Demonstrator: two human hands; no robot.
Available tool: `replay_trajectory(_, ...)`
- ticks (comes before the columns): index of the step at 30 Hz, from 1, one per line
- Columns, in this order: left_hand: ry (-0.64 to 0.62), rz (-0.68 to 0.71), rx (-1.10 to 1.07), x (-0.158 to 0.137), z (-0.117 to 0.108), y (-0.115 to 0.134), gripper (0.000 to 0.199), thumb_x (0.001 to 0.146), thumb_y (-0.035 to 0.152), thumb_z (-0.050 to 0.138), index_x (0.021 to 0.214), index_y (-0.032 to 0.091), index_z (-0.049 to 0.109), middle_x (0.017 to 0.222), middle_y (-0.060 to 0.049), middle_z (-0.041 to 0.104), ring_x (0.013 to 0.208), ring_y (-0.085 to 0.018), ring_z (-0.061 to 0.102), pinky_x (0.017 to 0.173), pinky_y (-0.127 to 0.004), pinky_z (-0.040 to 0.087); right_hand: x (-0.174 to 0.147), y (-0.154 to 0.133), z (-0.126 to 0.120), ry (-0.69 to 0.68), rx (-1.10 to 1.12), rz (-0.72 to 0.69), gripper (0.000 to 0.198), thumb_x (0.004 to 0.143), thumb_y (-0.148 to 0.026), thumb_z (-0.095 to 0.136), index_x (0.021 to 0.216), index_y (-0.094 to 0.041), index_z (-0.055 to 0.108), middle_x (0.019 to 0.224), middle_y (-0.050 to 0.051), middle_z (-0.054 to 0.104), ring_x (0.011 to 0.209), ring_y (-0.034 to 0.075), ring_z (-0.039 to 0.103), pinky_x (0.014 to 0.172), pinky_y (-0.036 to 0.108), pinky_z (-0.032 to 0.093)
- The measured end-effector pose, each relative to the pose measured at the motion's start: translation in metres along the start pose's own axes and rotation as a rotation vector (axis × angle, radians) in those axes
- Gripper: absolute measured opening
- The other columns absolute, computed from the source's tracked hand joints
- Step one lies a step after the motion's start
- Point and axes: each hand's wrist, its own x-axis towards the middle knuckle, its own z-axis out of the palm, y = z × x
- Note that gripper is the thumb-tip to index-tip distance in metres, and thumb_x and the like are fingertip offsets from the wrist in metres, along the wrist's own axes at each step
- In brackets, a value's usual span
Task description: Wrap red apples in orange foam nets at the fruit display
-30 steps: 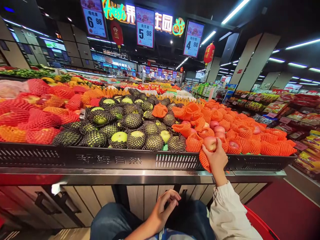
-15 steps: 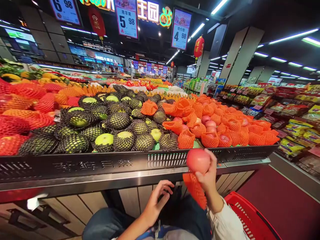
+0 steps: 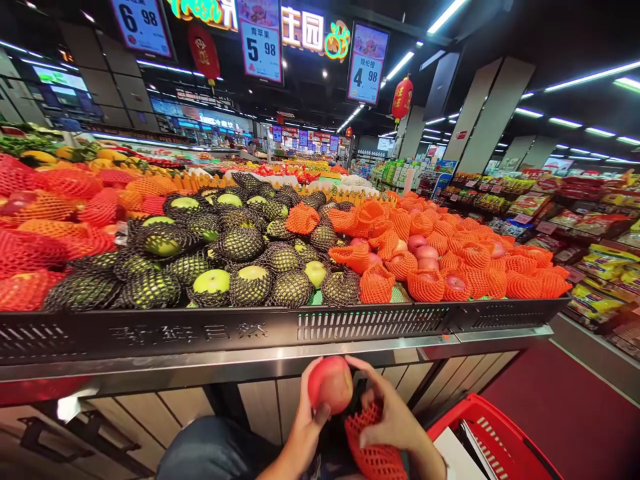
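Observation:
A red apple (image 3: 332, 385) is in my left hand (image 3: 303, 427), its fingers and thumb wrapped round the fruit's left and lower side, just in front of the display's metal edge. My right hand (image 3: 395, 417) is closed on an orange foam net sleeve (image 3: 374, 457) that hangs below the fingers. The right forefinger reaches out to the apple's upper right; whether it touches the skin I cannot tell. Past the edge lie red apples (image 3: 427, 252), most in orange foam nets, beside green apples (image 3: 212, 283) in black nets.
A black slotted rail (image 3: 200, 337) with a metal ledge runs across the front of the display. At lower right on the floor is a red shopping basket (image 3: 505, 417) with a pale flat item (image 3: 453, 450) in it. Shelves of packaged goods (image 3: 600, 263) stand to the right.
The apple has moved down and left, from my right hand into my left. My left hand has shut on it, while the right still holds the foam net sleeve.

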Motion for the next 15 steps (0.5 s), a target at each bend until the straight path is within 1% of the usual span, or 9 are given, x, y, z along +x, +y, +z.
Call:
replay_trajectory(2,0.035,-0.045,-0.028,0.002,0.004,0.002,0.094,0.078,0.076,0.065,0.15,0.024,0.036,0.154,-0.017,0.048,0.136,-0.038,0.051,0.111,-0.047,0.046,-0.004,-0.012,-0.005,-0.119,0.038,-0.067,0.09,0.061,-0.031,0.085,0.144,-0.021,0.053,0.073,-0.005,0.058,0.063,0.012,0.05,0.061,0.023,0.041)
replay_trajectory(3,0.049,-0.06,-0.04,0.003,0.006,0.003,0.096,0.077,0.078,0.065,0.15,0.024,0.036,0.153,-0.017,0.049,0.135,-0.038,0.052,0.111,-0.048,0.046,-0.005,-0.017,-0.004,-0.164,0.043,-0.105,0.077,0.064,-0.026,0.08,0.138,-0.022,0.06,0.078,-0.003,0.061,0.067,0.013,0.054,0.065,0.024,0.044)
replay_trajectory(5,0.071,-0.071,-0.084,0.005,0.009,0.004,0.097,0.076,0.078,0.066,0.15,0.024,0.036,0.153,-0.016,0.049,0.137,-0.037,0.051,0.116,-0.048,0.04,-0.004,-0.021,0.003,-0.179,0.026,-0.163,0.057,0.068,-0.018,0.072,0.125,-0.022,0.069,0.084,0.0,0.067,0.073,0.015,0.06,0.071,0.026,0.049)
replay_trajectory(6,0.067,-0.071,-0.117,0.005,0.011,0.005,0.096,0.076,0.077,0.067,0.15,0.024,0.036,0.153,-0.016,0.049,0.14,-0.036,0.049,0.12,-0.047,0.036,-0.002,-0.02,0.008,-0.14,0.017,-0.185,0.05,0.071,-0.017,0.071,0.121,-0.022,0.072,0.085,0.001,0.069,0.074,0.015,0.063,0.073,0.026,0.051)
replay_trajectory(7,0.058,-0.074,-0.152,0.005,0.013,0.005,0.094,0.078,0.075,0.067,0.151,0.025,0.035,0.154,-0.015,0.049,0.142,-0.036,0.047,0.122,-0.047,0.033,0.0,-0.018,0.013,-0.071,0.013,-0.206,0.044,0.074,-0.017,0.071,0.118,-0.022,0.073,0.087,0.003,0.071,0.077,0.016,0.065,0.075,0.027,0.053)
replay_trajectory(9,0.039,-0.092,-0.207,0.005,0.014,0.006,0.091,0.081,0.07,0.068,0.152,0.027,0.032,0.154,-0.014,0.049,0.143,-0.035,0.047,0.121,-0.047,0.035,0.006,-0.01,0.021,0.135,0.003,-0.251,0.032,0.079,-0.022,0.073,0.111,-0.023,0.076,0.091,0.005,0.076,0.081,0.018,0.07,0.078,0.027,0.056)
replay_trajectory(12,0.042,-0.093,-0.2,0.005,0.013,0.005,0.088,0.081,0.068,0.068,0.151,0.027,0.035,0.153,-0.014,0.05,0.142,-0.036,0.047,0.119,-0.048,0.037,0.014,0.004,0.026,0.458,-0.051,-0.305,0.016,0.078,-0.031,0.081,0.092,-0.024,0.08,0.086,0.007,0.079,0.078,0.019,0.074,0.075,0.027,0.058)
replay_trajectory(13,0.043,-0.077,-0.181,0.004,0.012,0.005,0.086,0.08,0.068,0.069,0.149,0.027,0.038,0.153,-0.014,0.049,0.142,-0.037,0.046,0.121,-0.049,0.035,0.016,0.007,0.026,0.535,-0.071,-0.31,0.013,0.077,-0.033,0.082,0.087,-0.024,0.081,0.083,0.007,0.079,0.077,0.02,0.075,0.074,0.026,0.059)
replay_trajectory(15,0.025,-0.036,-0.152,0.003,0.009,0.003,0.081,0.08,0.066,0.07,0.146,0.026,0.043,0.153,-0.013,0.049,0.144,-0.037,0.044,0.124,-0.05,0.029,0.018,0.01,0.024,0.61,-0.065,-0.307,0.014,0.076,-0.037,0.084,0.082,-0.025,0.081,0.078,0.006,0.079,0.072,0.02,0.075,0.071,0.026,0.059)
